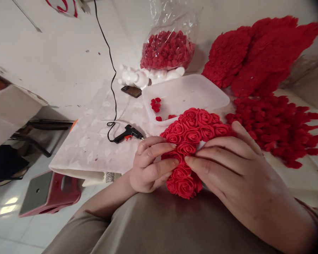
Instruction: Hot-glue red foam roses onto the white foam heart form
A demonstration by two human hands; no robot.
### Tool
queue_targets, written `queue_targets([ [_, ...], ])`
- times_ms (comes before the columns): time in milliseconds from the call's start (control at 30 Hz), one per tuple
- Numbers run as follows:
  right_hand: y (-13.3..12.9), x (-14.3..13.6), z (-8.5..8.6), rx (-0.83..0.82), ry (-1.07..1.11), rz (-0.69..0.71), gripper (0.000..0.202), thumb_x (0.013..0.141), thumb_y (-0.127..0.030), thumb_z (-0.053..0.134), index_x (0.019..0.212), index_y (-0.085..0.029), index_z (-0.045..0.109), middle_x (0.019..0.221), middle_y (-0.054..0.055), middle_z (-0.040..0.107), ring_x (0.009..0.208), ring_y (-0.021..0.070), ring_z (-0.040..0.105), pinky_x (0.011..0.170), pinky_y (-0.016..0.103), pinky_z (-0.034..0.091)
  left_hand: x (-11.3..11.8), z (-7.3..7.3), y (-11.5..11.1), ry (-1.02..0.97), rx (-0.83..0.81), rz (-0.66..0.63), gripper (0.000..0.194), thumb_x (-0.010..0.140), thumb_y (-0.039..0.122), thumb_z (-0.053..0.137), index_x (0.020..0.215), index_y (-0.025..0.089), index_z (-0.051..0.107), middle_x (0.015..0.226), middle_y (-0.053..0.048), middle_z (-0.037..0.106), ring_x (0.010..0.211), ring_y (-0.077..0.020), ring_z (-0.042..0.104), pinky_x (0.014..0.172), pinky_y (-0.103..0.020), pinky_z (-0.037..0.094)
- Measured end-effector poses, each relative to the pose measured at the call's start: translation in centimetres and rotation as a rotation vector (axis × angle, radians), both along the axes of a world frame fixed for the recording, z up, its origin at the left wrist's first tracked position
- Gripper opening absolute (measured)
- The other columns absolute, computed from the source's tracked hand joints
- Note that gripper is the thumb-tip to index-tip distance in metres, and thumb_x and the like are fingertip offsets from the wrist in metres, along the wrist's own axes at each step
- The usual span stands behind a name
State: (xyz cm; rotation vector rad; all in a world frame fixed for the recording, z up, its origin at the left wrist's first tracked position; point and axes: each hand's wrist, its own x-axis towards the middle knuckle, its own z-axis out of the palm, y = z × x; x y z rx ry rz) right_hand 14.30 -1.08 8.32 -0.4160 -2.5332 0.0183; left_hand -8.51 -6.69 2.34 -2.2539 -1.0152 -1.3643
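Note:
A shape covered in red foam roses point(191, 135) rests near my lap, between both hands; a small white patch of its base shows by my right fingers. My left hand point(152, 165) is closed on its left side, thumb and fingers pressing a rose. From the other side my right hand point(233, 165) grips it, fingertips at the roses beside the white patch. Left of the piece, a black glue gun point(128, 132) with an orange trigger lies on the table. Just behind the piece stands a white plastic tray point(212, 90) holding a few loose red roses point(155, 105).
A clear bag of red roses point(168, 49) stands at the back by white foam figures point(137, 77) and a phone point(131, 91). Red petals point(275, 127) are heaped right, before larger red piles point(259, 53). The glue gun's black cord point(111, 60) runs up the wall. A red stool point(53, 192) stands lower left.

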Motion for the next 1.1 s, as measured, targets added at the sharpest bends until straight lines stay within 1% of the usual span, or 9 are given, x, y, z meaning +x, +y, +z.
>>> queue_targets([
  [100, 0.1, 0.1, -0.2, -0.037, 0.017, -0.015, 0.019, 0.093, -0.012, 0.058, 0.108, -0.02, 0.064, 0.09, 0.002, 0.072, 0.096, 0.0232, 0.06, 0.126, 0.054, 0.018, 0.0, 0.0, 0.0, 0.009, -0.01, -0.004, 0.019, 0.097, 0.028, 0.046, 0.107, 0.019, 0.06, 0.116, -0.013, 0.066, 0.114, -0.0243, 0.061, 0.092, -0.043, 0.057],
  [267, 0.3, 0.4, 0.0, -0.123, 0.047, -0.009, 0.007, 0.096, -0.018, 0.057, 0.098, -0.022, 0.062, 0.092, -0.001, 0.069, 0.094, 0.0172, 0.061, 0.127, 0.045, 0.02, -0.1, 0.1, -0.2, 0.019, -0.005, -0.012, 0.02, 0.098, 0.027, 0.045, 0.107, 0.017, 0.06, 0.116, -0.013, 0.065, 0.115, -0.0241, 0.06, 0.094, -0.043, 0.057],
  [433, 0.3, 0.4, 0.0, -0.09, 0.046, 0.003, 0.014, 0.096, -0.014, 0.056, 0.101, -0.023, 0.066, 0.093, -0.002, 0.072, 0.098, 0.0183, 0.06, 0.127, 0.051, 0.019, -0.1, 0.2, -0.2, 0.033, -0.008, -0.041, 0.021, 0.098, 0.024, 0.046, 0.108, 0.014, 0.061, 0.117, -0.015, 0.063, 0.117, -0.024, 0.059, 0.099, -0.043, 0.056],
  [667, 0.1, -0.6, -0.1, -0.022, 0.058, 0.023, 0.023, 0.098, -0.014, 0.049, 0.087, -0.022, 0.067, 0.092, -0.001, 0.072, 0.096, 0.0204, 0.057, 0.127, 0.053, 0.018, 0.0, 0.1, -0.2, 0.018, -0.01, -0.034, 0.019, 0.097, 0.023, 0.046, 0.107, 0.015, 0.061, 0.116, -0.014, 0.063, 0.116, -0.0258, 0.059, 0.096, -0.044, 0.057],
  [733, 0.2, -0.7, -0.1, -0.033, 0.051, 0.027, 0.023, 0.099, -0.015, 0.049, 0.088, -0.023, 0.067, 0.094, -0.001, 0.072, 0.097, 0.0204, 0.058, 0.126, 0.054, 0.018, -0.1, 0.1, -0.3, 0.015, -0.016, -0.023, 0.019, 0.097, 0.024, 0.046, 0.106, 0.015, 0.06, 0.116, -0.013, 0.063, 0.116, -0.0264, 0.059, 0.095, -0.045, 0.057],
  [833, 0.5, -0.4, -0.1, -0.052, 0.034, 0.043, 0.018, 0.099, -0.015, 0.051, 0.097, -0.024, 0.067, 0.095, -0.003, 0.073, 0.099, 0.0188, 0.058, 0.127, 0.052, 0.018, -0.2, 0.0, -0.5, 0.031, -0.024, -0.012, 0.02, 0.097, 0.025, 0.046, 0.108, 0.015, 0.059, 0.115, -0.014, 0.064, 0.116, -0.0264, 0.06, 0.095, -0.044, 0.057],
  [933, 0.7, 0.0, -0.1, -0.083, 0.057, 0.028, 0.012, 0.096, -0.014, 0.057, 0.099, -0.023, 0.064, 0.092, -0.004, 0.072, 0.096, 0.016, 0.059, 0.127, 0.047, 0.022, -0.2, -0.1, -0.5, 0.034, 0.032, 0.008, 0.027, 0.099, 0.035, 0.043, 0.109, 0.015, 0.059, 0.117, -0.015, 0.063, 0.115, -0.027, 0.06, 0.093, -0.045, 0.056],
  [1033, 0.7, -0.1, -0.1, -0.082, 0.061, 0.001, 0.011, 0.094, -0.012, 0.06, 0.092, -0.023, 0.061, 0.088, -0.003, 0.069, 0.093, 0.0167, 0.06, 0.124, 0.049, 0.026, 0.0, 0.2, -0.4, 0.068, 0.156, 0.044, 0.045, 0.099, 0.056, 0.037, 0.105, 0.02, 0.064, 0.118, -0.012, 0.062, 0.113, -0.0269, 0.059, 0.092, -0.046, 0.054],
  [1100, 0.6, -0.2, 0.1, -0.089, 0.057, -0.016, 0.01, 0.093, -0.013, 0.061, 0.092, -0.023, 0.06, 0.087, -0.002, 0.068, 0.092, 0.0175, 0.06, 0.122, 0.05, 0.029, 0.3, 0.6, -0.3, 0.124, 0.167, 0.057, 0.052, 0.097, 0.064, 0.036, 0.103, 0.023, 0.067, 0.115, -0.01, 0.063, 0.109, -0.025, 0.058, 0.092, -0.044, 0.054],
])
